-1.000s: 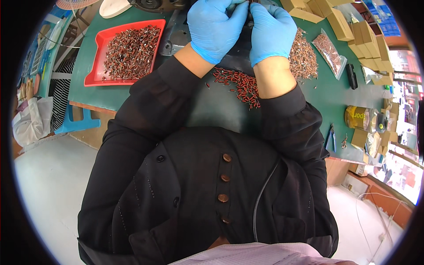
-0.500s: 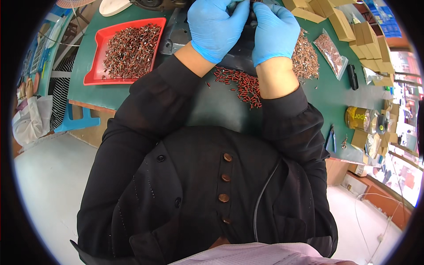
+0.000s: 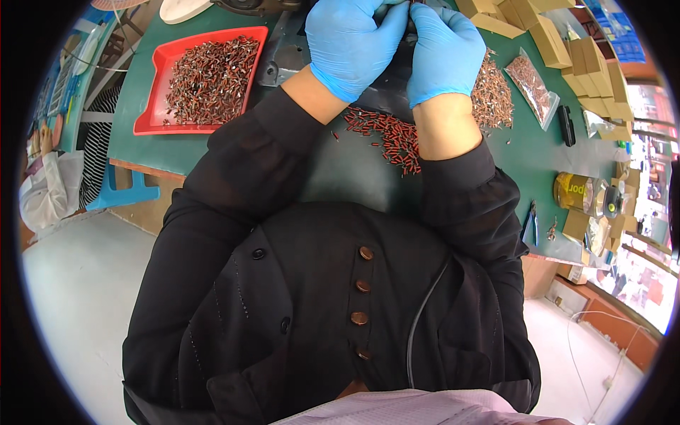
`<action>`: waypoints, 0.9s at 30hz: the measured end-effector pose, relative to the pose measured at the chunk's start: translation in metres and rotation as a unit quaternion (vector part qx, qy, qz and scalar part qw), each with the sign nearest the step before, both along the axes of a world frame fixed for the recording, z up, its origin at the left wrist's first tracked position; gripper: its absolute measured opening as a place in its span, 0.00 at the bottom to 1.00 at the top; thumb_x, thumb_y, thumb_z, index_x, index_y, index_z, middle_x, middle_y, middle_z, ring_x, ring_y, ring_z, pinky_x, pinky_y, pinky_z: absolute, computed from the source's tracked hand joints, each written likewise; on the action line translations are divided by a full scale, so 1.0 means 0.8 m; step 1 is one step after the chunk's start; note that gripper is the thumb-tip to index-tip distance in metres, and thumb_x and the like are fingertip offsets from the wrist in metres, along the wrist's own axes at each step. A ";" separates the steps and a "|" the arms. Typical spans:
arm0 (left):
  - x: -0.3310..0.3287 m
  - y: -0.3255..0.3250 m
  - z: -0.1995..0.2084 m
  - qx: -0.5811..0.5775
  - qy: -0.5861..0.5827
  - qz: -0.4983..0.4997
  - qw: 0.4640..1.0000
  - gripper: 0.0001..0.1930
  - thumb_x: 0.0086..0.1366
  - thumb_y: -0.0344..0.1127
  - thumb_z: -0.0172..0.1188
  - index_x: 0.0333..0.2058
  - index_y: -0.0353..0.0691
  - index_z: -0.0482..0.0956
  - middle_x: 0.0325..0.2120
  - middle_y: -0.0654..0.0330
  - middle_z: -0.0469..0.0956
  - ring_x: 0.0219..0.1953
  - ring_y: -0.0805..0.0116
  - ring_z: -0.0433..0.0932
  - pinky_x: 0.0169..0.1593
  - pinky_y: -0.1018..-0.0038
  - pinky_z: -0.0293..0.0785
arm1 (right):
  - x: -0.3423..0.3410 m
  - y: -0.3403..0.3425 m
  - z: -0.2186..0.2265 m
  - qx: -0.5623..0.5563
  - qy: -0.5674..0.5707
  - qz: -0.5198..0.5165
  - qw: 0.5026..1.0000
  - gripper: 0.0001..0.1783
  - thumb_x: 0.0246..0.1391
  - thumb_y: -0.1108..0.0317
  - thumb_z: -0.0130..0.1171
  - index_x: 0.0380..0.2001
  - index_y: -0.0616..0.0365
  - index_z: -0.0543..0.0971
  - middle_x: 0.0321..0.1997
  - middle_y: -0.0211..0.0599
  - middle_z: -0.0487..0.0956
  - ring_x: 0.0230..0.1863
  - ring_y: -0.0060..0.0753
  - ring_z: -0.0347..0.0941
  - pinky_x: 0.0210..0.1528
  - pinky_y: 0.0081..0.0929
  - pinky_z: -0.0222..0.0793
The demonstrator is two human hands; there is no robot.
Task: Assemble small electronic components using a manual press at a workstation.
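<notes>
My left hand (image 3: 358, 46) and my right hand (image 3: 445, 60), both in blue gloves, meet at the top edge of the view over a dark metal machine base (image 3: 283, 60). Their fingers and thumbs are drawn together in a pinch. The fingertips are partly cut off, and whatever they hold is too small and hidden to name. Just below my wrists lies a loose pile of small red cylindrical parts with metal ends (image 3: 400, 145). Beside my right wrist is a heap of thin copper-coloured pieces (image 3: 492, 95).
A red tray (image 3: 145, 120) full of small red and silver parts sits left on the green table (image 3: 340, 180). To the right are a clear bag of parts (image 3: 531, 88), a black tool (image 3: 566, 125), blue-handled pliers (image 3: 531, 223), a yellow-labelled jar (image 3: 574, 191) and cardboard boxes (image 3: 588, 67).
Both hands have shifted very slightly to the right, still pinched together at the top edge. The piles and the tray look the same.
</notes>
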State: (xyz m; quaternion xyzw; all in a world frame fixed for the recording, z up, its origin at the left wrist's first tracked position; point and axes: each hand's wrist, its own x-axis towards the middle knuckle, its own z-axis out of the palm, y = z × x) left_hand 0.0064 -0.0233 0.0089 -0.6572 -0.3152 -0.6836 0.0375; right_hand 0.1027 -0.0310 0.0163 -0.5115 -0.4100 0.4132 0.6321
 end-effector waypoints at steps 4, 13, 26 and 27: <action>-0.002 -0.003 -0.006 -0.066 0.040 0.048 0.996 0.03 0.48 0.24 0.61 0.24 0.37 0.76 0.22 0.53 0.75 0.25 0.55 0.75 0.30 0.68 0.71 | -0.004 0.002 -0.012 0.010 -0.003 -0.009 1.000 0.05 0.50 0.73 0.57 0.25 0.63 0.74 0.22 0.28 0.73 0.23 0.18 0.65 0.27 0.15 0.62; 0.000 0.021 -0.009 0.073 -0.050 -0.037 0.995 0.03 0.48 0.24 0.61 0.23 0.37 0.76 0.20 0.54 0.74 0.24 0.55 0.74 0.28 0.68 0.70 | -0.006 0.010 -0.011 0.036 -0.043 -0.025 0.998 0.06 0.50 0.72 0.57 0.26 0.65 0.75 0.24 0.30 0.74 0.26 0.20 0.67 0.30 0.16 0.64; 0.002 0.011 -0.001 -0.065 0.043 0.045 0.996 0.03 0.48 0.24 0.61 0.22 0.37 0.76 0.20 0.54 0.74 0.23 0.55 0.74 0.28 0.68 0.70 | -0.002 0.010 -0.004 0.033 -0.062 -0.027 0.997 0.06 0.50 0.72 0.57 0.26 0.65 0.75 0.24 0.31 0.74 0.26 0.20 0.67 0.30 0.17 0.64; 0.003 0.019 -0.002 0.011 -0.004 0.002 1.000 0.03 0.47 0.24 0.61 0.22 0.37 0.76 0.20 0.53 0.74 0.23 0.55 0.74 0.28 0.68 0.70 | -0.003 0.007 -0.002 0.027 -0.062 -0.025 0.997 0.06 0.50 0.72 0.57 0.26 0.65 0.75 0.24 0.31 0.74 0.26 0.20 0.67 0.30 0.17 0.64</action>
